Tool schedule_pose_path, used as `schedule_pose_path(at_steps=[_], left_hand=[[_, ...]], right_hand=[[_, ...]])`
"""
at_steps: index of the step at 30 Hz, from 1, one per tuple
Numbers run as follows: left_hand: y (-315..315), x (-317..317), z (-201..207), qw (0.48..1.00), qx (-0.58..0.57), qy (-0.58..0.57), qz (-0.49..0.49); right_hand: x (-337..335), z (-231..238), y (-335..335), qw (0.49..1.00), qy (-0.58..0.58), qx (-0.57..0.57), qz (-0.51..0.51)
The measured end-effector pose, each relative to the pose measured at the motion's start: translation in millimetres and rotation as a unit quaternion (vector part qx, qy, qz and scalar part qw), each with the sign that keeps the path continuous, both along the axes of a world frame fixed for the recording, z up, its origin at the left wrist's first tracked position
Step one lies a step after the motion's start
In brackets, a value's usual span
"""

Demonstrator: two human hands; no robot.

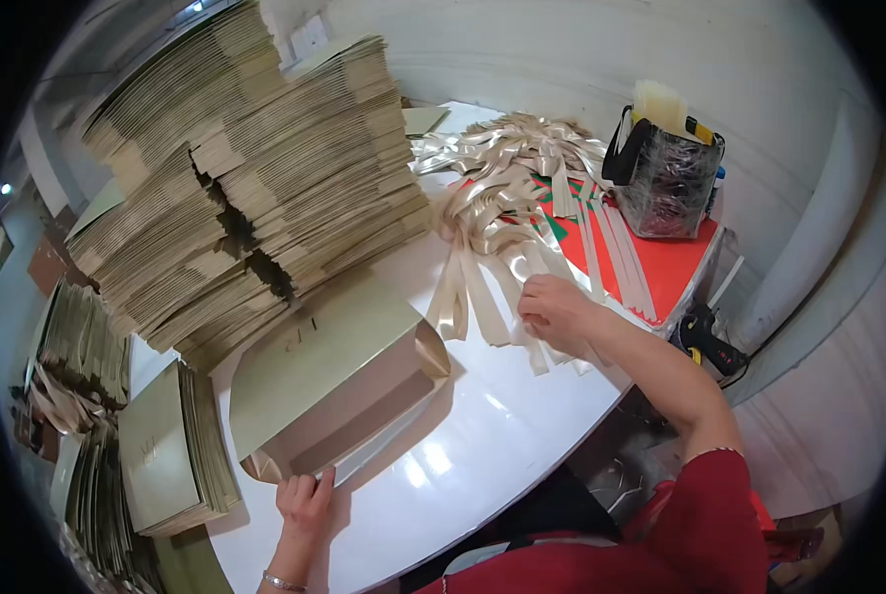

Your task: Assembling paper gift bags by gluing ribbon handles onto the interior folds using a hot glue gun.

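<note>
An open gold paper bag (329,371) lies on its side on the white table, its mouth toward me and its light inside showing. My left hand (306,500) is closed on the bag's near edge, by its lower left corner, with the fingers curled. To the right, my right hand (559,312) reaches over a heap of cream satin ribbons (492,223). Its fingers are bent together on ribbon at the near side of the heap. Loose ribbon ends hang down beside and below that hand; the fingertips are partly hidden.
Tall stacks of flat gold bags (294,139) lean behind the open one. A smaller stack (170,445) sits at left. Beyond the ribbons, a plastic-wrapped container (666,178) stands on a red sheet (685,252). A black glue gun (710,342) hangs by the table's right edge.
</note>
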State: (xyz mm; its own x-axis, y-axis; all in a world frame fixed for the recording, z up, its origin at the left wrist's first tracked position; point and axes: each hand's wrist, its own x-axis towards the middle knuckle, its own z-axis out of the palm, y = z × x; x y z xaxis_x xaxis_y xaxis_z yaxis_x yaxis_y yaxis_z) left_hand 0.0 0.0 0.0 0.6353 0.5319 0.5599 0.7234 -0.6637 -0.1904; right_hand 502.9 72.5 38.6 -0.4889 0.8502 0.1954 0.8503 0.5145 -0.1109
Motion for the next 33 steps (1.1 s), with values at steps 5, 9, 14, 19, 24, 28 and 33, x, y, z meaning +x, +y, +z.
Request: schedule_pose_path(at_steps=[5, 9, 14, 19, 24, 28, 33], left_hand=[[4, 11, 3, 0.999, -0.038, -0.025, 0.004], [0, 17, 0, 0.999, -0.017, -0.018, 0.024], [-2, 16, -6, 0.999, -0.028, -0.023, 0.030], [-4, 25, 7, 0.997, -0.049, -0.038, 0.049], [-23, 88, 21, 0.973, -0.128, -0.166, -0.092], [-48, 137, 18, 0.707, -0.581, -0.352, -0.197], [-44, 90, 24, 0.488, -0.689, -0.528, -0.096]], right_hand=[[-19, -6, 0, 0.960, 0.109, 0.253, 0.047], [-8, -9, 6, 0.991, 0.046, 0.126, -0.019], [-9, -5, 15, 0.924, 0.315, 0.133, -0.173], [-29, 15, 1, 0.908, 0.194, 0.352, -0.119], [-148, 11, -78, 0.875, 0.315, 0.301, 0.210], [-184, 25, -122, 0.883, 0.384, 0.188, 0.193], [-104, 13, -49, 0.711, 0.684, -0.044, -0.158]])
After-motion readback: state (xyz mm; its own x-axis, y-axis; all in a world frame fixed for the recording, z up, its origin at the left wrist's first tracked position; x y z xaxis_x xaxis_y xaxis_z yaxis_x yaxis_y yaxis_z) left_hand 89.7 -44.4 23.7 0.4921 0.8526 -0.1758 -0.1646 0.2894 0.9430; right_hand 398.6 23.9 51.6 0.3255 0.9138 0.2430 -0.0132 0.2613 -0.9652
